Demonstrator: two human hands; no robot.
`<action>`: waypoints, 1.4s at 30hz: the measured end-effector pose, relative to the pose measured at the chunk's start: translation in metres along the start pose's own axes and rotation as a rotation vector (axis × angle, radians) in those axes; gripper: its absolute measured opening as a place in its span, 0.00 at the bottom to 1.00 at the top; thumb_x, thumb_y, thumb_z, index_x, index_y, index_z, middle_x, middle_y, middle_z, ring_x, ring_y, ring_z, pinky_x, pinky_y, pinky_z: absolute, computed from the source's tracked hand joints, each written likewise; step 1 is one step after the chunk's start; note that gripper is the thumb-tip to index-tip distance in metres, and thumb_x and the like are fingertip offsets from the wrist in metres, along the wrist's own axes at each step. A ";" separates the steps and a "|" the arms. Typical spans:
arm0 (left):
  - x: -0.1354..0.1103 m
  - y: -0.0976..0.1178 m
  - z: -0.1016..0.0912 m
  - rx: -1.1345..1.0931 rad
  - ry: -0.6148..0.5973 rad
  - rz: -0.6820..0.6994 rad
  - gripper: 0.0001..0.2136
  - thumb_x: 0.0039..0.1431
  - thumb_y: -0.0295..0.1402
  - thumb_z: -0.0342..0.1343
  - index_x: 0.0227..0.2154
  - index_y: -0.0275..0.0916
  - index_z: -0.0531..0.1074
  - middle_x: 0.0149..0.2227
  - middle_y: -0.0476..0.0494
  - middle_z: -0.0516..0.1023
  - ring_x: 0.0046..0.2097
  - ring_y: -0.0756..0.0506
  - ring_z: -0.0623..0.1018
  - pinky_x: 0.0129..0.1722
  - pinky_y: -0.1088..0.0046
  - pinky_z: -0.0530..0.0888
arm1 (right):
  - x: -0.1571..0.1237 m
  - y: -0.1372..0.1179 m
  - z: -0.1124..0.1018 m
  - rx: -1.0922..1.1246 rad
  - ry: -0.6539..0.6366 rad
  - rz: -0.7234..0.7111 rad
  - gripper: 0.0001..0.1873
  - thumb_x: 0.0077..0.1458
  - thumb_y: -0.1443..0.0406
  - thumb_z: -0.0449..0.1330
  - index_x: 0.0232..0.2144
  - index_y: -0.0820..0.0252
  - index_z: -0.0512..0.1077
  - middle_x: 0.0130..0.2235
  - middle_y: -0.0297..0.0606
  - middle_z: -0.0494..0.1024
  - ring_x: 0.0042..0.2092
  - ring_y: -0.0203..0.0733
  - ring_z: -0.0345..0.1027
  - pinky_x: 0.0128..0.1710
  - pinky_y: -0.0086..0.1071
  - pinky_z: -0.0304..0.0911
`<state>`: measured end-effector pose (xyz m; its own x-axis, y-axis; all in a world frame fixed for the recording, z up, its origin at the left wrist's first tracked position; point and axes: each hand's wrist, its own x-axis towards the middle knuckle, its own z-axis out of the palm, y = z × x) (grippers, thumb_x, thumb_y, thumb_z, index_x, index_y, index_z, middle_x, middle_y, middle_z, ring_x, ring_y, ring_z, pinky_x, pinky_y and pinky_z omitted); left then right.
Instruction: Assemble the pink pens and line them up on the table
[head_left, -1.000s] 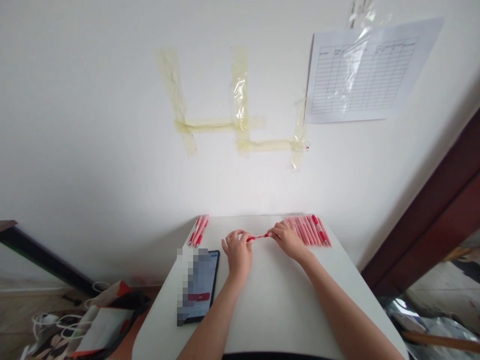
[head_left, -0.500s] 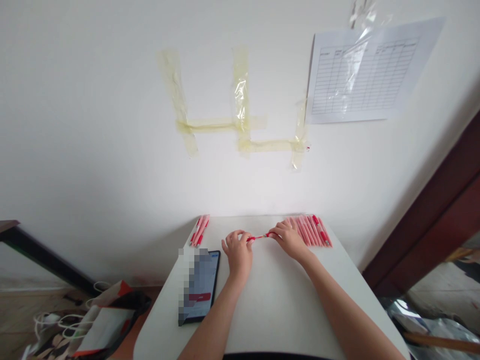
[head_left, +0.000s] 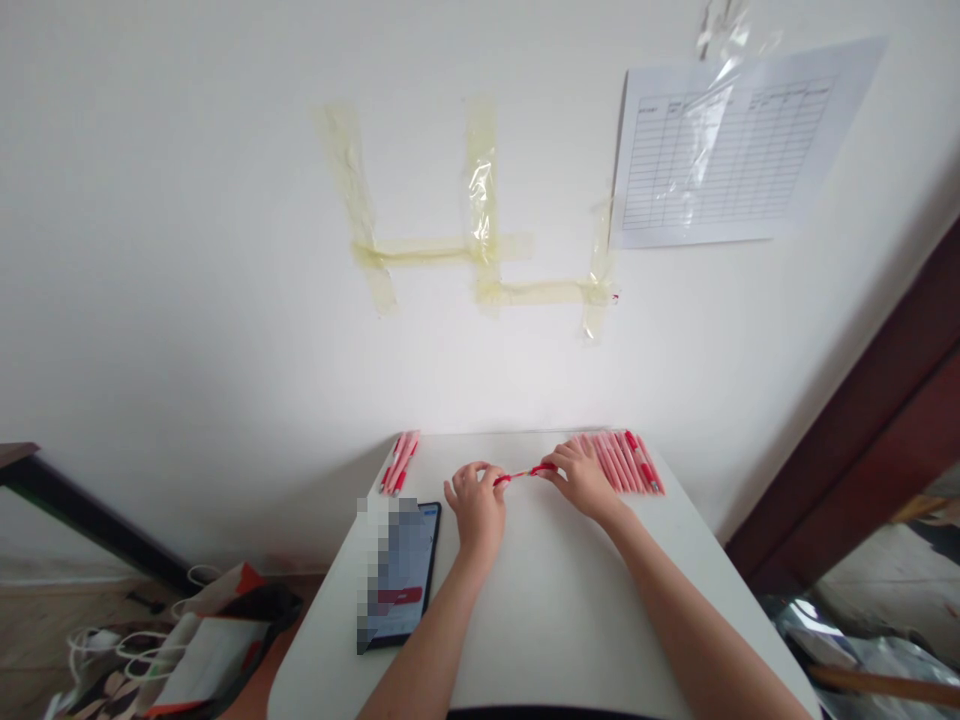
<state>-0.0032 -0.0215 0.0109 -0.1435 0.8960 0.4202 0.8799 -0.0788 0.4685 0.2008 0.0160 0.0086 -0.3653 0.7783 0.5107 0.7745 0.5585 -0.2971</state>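
Note:
Over the white table [head_left: 555,600], my left hand [head_left: 478,505] pinches one red end of a pen and my right hand [head_left: 581,480] pinches its other red end. Between the fingertips the pen [head_left: 523,473] shows a thin pale middle stretch, like a refill between two separated barrel halves; finer detail is too small to tell. Close to my right hand lies a row of several red-and-pink pens [head_left: 626,462], apparently in clear sleeves. A smaller group of similar pens [head_left: 400,463] rests at the far left corner of the table.
A phone [head_left: 409,570] with its screen lit lies left of my left forearm. The white wall [head_left: 495,370] rises behind the table, with yellowed tape [head_left: 420,255] and a printed sheet [head_left: 735,150] on it. Paper bags [head_left: 210,650] stand on the floor at left.
My right hand's red pen part has tilted slightly and shows a little more beyond the fingertips. Both hands otherwise stay in nearly the same place.

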 end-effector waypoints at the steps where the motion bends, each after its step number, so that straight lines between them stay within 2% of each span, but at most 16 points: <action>1: 0.000 0.000 0.000 0.000 0.000 0.000 0.07 0.61 0.29 0.57 0.38 0.47 0.79 0.50 0.43 0.75 0.59 0.38 0.68 0.64 0.40 0.56 | 0.000 0.000 0.000 -0.009 -0.004 0.000 0.09 0.66 0.59 0.57 0.41 0.52 0.77 0.39 0.38 0.79 0.47 0.48 0.69 0.65 0.60 0.45; 4: 0.000 0.000 0.000 0.001 0.001 -0.005 0.07 0.61 0.29 0.57 0.37 0.47 0.79 0.50 0.43 0.75 0.59 0.38 0.68 0.64 0.39 0.56 | 0.000 -0.001 0.000 -0.015 -0.008 0.006 0.11 0.67 0.60 0.56 0.47 0.51 0.76 0.40 0.39 0.79 0.48 0.49 0.70 0.66 0.61 0.42; 7: 0.000 0.000 0.001 -0.001 0.005 -0.013 0.07 0.61 0.29 0.57 0.37 0.47 0.79 0.50 0.43 0.75 0.59 0.38 0.68 0.64 0.40 0.56 | 0.000 -0.002 -0.001 0.021 -0.004 0.019 0.16 0.64 0.60 0.60 0.53 0.50 0.71 0.40 0.38 0.80 0.48 0.48 0.71 0.66 0.61 0.43; 9: 0.000 -0.001 0.001 -0.013 0.003 -0.012 0.07 0.61 0.29 0.57 0.37 0.46 0.79 0.50 0.43 0.75 0.59 0.38 0.68 0.64 0.40 0.56 | 0.000 -0.002 -0.003 0.041 -0.008 0.023 0.14 0.62 0.62 0.62 0.51 0.50 0.72 0.39 0.36 0.80 0.47 0.47 0.71 0.65 0.58 0.47; 12: 0.001 -0.001 0.000 -0.041 -0.006 0.002 0.07 0.61 0.29 0.57 0.36 0.45 0.79 0.50 0.43 0.75 0.59 0.38 0.68 0.64 0.41 0.56 | 0.001 -0.001 -0.005 0.034 -0.016 0.013 0.05 0.64 0.62 0.60 0.42 0.52 0.74 0.39 0.36 0.80 0.46 0.46 0.70 0.61 0.54 0.54; 14: 0.001 -0.001 -0.001 -0.055 -0.013 0.012 0.07 0.61 0.28 0.57 0.36 0.45 0.79 0.50 0.43 0.75 0.59 0.39 0.68 0.64 0.43 0.57 | 0.001 -0.001 -0.005 0.025 -0.023 0.010 0.05 0.65 0.61 0.58 0.39 0.52 0.74 0.39 0.37 0.79 0.46 0.47 0.70 0.60 0.53 0.55; 16: 0.001 0.000 -0.002 -0.061 -0.015 0.016 0.07 0.61 0.28 0.57 0.35 0.44 0.79 0.50 0.43 0.75 0.59 0.39 0.68 0.64 0.45 0.58 | 0.001 -0.001 -0.004 0.026 -0.028 0.015 0.06 0.66 0.61 0.58 0.38 0.53 0.75 0.39 0.37 0.79 0.47 0.47 0.70 0.62 0.55 0.52; 18: 0.001 0.001 -0.003 -0.058 -0.012 0.010 0.07 0.61 0.27 0.56 0.35 0.44 0.79 0.50 0.43 0.75 0.59 0.39 0.68 0.64 0.47 0.58 | 0.000 -0.002 -0.003 0.042 -0.024 0.022 0.06 0.65 0.61 0.59 0.42 0.52 0.74 0.40 0.37 0.80 0.48 0.47 0.70 0.64 0.58 0.47; 21: 0.001 0.001 -0.003 -0.045 -0.007 -0.006 0.07 0.60 0.27 0.57 0.35 0.45 0.79 0.50 0.43 0.75 0.59 0.39 0.68 0.63 0.48 0.59 | 0.001 -0.004 -0.004 0.063 0.000 0.033 0.13 0.62 0.63 0.62 0.49 0.52 0.71 0.42 0.37 0.80 0.48 0.47 0.71 0.66 0.60 0.42; 26: 0.002 0.001 -0.002 -0.048 -0.010 -0.005 0.07 0.60 0.27 0.57 0.35 0.44 0.79 0.49 0.43 0.75 0.58 0.39 0.68 0.62 0.50 0.60 | 0.002 -0.005 -0.007 0.047 -0.018 0.017 0.04 0.64 0.64 0.59 0.41 0.52 0.73 0.40 0.37 0.80 0.47 0.46 0.69 0.64 0.58 0.46; 32: 0.001 0.000 -0.001 -0.048 -0.011 -0.001 0.08 0.62 0.27 0.55 0.36 0.43 0.79 0.49 0.43 0.75 0.58 0.40 0.69 0.62 0.52 0.61 | 0.002 -0.003 -0.006 0.025 -0.030 0.025 0.08 0.67 0.61 0.56 0.40 0.52 0.75 0.41 0.38 0.79 0.48 0.48 0.69 0.65 0.60 0.43; 36: 0.001 0.000 -0.001 -0.018 -0.014 -0.011 0.07 0.61 0.28 0.56 0.36 0.44 0.79 0.49 0.43 0.75 0.58 0.39 0.68 0.62 0.51 0.60 | 0.002 -0.003 -0.004 0.062 -0.025 0.039 0.08 0.67 0.61 0.56 0.40 0.53 0.75 0.40 0.38 0.79 0.47 0.47 0.68 0.63 0.57 0.48; 42: 0.002 -0.003 -0.001 0.055 -0.017 -0.045 0.09 0.61 0.30 0.57 0.42 0.46 0.79 0.51 0.42 0.75 0.58 0.38 0.68 0.62 0.48 0.59 | 0.003 0.004 -0.006 0.114 0.053 0.117 0.08 0.66 0.61 0.56 0.40 0.51 0.76 0.41 0.38 0.81 0.49 0.49 0.69 0.66 0.62 0.40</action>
<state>-0.0064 -0.0202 0.0116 -0.1763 0.9053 0.3865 0.8964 -0.0145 0.4430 0.2057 0.0188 0.0141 -0.2462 0.8253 0.5082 0.7452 0.4965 -0.4453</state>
